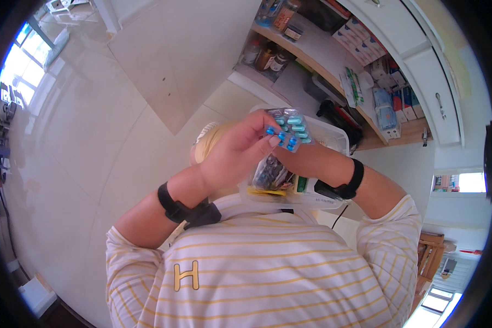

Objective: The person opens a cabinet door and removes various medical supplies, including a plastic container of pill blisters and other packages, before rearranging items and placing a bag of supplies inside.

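Observation:
My left hand (240, 149) pinches a small blister pack of blue capsules (287, 139) between thumb and fingers. Behind it, a larger blister pack of teal capsules (299, 128) also sits in this hand's grasp. My right hand (289, 158) is just below and behind the packs, its fingers mostly hidden, so its hold cannot be seen. Under both hands is a translucent plastic bin (343, 143). Inside it lie a clear bag with dark contents (269, 174), a flat yellow item (266, 192) and a green-marked box (301, 183).
An open cabinet shelf (311, 55) stands beyond the bin, with brown bottles (266, 57), stacked cartons (358, 41) and a blue packet (384, 104). White drawers (430, 78) curve along the right. A pale panel (176, 61) extends over the tiled floor (69, 135).

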The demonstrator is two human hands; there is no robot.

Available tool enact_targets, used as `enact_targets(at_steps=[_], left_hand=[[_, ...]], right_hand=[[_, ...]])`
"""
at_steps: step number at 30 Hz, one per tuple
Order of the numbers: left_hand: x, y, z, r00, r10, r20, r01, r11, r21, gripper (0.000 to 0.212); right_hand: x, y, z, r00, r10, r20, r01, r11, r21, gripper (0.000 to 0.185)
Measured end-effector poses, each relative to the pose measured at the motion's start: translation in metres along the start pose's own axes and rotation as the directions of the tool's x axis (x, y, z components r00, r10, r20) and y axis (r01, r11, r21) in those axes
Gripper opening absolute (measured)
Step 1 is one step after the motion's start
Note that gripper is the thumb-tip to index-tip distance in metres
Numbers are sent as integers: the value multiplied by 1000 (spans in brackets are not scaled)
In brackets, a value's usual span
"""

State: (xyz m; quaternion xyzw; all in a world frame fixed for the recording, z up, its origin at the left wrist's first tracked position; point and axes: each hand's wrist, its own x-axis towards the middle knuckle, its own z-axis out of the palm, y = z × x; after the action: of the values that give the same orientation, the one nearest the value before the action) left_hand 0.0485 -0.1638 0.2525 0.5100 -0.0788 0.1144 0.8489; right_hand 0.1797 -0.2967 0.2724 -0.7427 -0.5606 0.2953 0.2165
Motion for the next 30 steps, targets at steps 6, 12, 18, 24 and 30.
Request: enact_targets(at_steps=[6,12,18,24,30], left_hand=[[3,1,1,1000,8,-23,-5,994,112,8],[1,1,1,999,42,-1,-41,986,161,7],[-1,3,1,999,48,1,-48,986,157,8],[0,6,1,1000,27,13,-29,989,148,9],[-1,2,0,999,27,34,-32,988,151,10]], right_hand=[[5,3,8,999,-29,-42,37,979,199,27],[5,13,26,988,135,73,-148,965,217,24],[25,34,38,996,-43,72,18,947,320,25],[26,47,49,995,-101,-26,103,917,385,20],[34,14,31,980,-176,-93,198,912,359,14]])
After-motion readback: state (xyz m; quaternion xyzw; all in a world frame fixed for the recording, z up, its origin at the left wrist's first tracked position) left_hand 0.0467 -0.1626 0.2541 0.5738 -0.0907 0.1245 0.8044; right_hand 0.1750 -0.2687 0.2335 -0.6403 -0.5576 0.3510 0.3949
